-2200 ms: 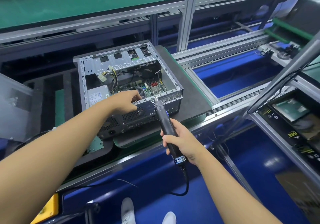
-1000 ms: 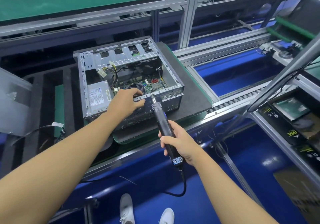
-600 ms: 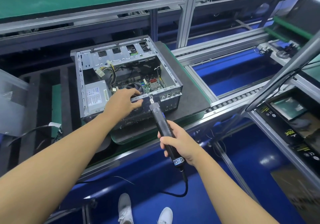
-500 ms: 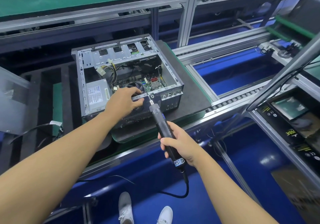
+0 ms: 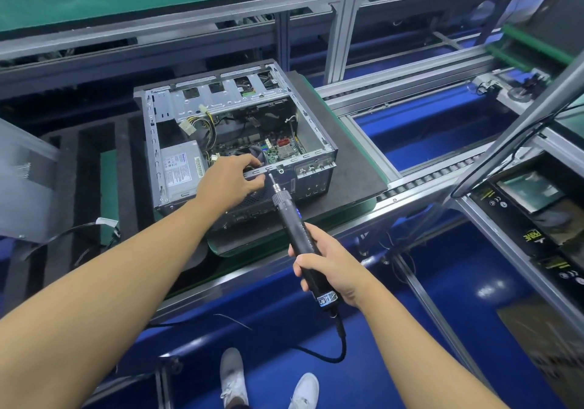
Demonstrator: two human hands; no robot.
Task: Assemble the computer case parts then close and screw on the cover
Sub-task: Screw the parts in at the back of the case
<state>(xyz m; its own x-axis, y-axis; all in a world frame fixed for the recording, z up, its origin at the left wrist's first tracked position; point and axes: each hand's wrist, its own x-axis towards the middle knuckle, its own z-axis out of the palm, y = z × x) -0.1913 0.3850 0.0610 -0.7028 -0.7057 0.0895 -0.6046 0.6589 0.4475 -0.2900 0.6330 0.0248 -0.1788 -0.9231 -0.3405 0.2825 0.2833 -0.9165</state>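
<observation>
An open grey computer case (image 5: 311, 124) lies on a black pallet (image 5: 354, 168), its cover off, with the power supply (image 5: 178, 168), yellow cables and green motherboard (image 5: 281, 151) showing. My left hand (image 5: 232, 181) grips the case's near top rail (image 5: 303, 160), fingers over the edge. My right hand (image 5: 325, 266) is closed around a black corded electric screwdriver (image 5: 292, 222), whose bit tip touches the rail just right of my left fingers.
The pallet rests on a conveyor with aluminium rails (image 5: 420, 184). A grey metal panel (image 5: 25, 181) leans at the left. A slanted pole (image 5: 521, 117) and black boxes (image 5: 537, 206) stand at the right. My white shoes (image 5: 234, 377) show below on the blue floor.
The screwdriver's bit has shifted slightly left along the near rail toward my left fingers. My left hand has kept its grip on the rail.
</observation>
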